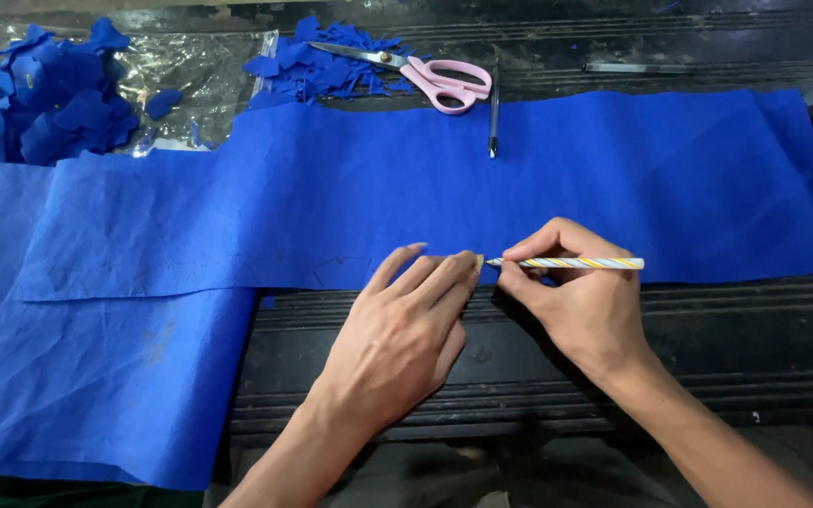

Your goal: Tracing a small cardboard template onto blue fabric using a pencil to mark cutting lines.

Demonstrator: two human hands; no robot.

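Observation:
A long sheet of blue fabric (519, 179) lies across a dark ridged table (708, 329). My left hand (406, 325) rests flat, its fingers pressing a small pale piece at the fabric's near edge. My right hand (581, 301) grips a striped white, yellow and blue pencil (571, 263), whose tip touches the fabric right beside my left fingertips. Faint drawn outlines show on the fabric to the left of my left hand.
Pink-handled scissors (435, 80) and a dark pen (494, 108) lie at the fabric's far edge. Several blue cut scraps (331, 66) are piled behind them, and more scraps (39, 94) sit on clear plastic at the far left. A second blue sheet (96, 376) hangs over the near left.

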